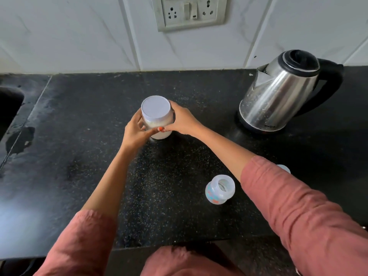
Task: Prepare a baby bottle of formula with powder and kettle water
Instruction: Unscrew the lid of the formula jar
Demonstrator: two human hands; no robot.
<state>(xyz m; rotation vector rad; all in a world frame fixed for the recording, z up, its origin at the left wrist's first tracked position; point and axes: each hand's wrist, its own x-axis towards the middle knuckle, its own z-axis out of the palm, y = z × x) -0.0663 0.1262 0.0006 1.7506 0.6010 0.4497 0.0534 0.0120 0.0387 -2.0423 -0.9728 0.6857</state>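
A clear jar of white powder [157, 118] with a pale lid stands on the black counter [79, 156] at mid-frame. My left hand [135, 132] grips its left side and my right hand [182, 119] grips its right side, thumbs meeting in front. The open baby bottle [219, 190] stands uncapped nearer to me, under my right forearm. A pale cap-like piece [284, 168] peeks out behind my right sleeve. The steel kettle [278, 92] sits on its base at the right rear, lid down.
A sink [10, 104] cuts into the counter at far left, with a wet patch [20, 139] beside it. A wall socket [189, 11] is on the tiled backsplash. The counter's front edge runs just before my body.
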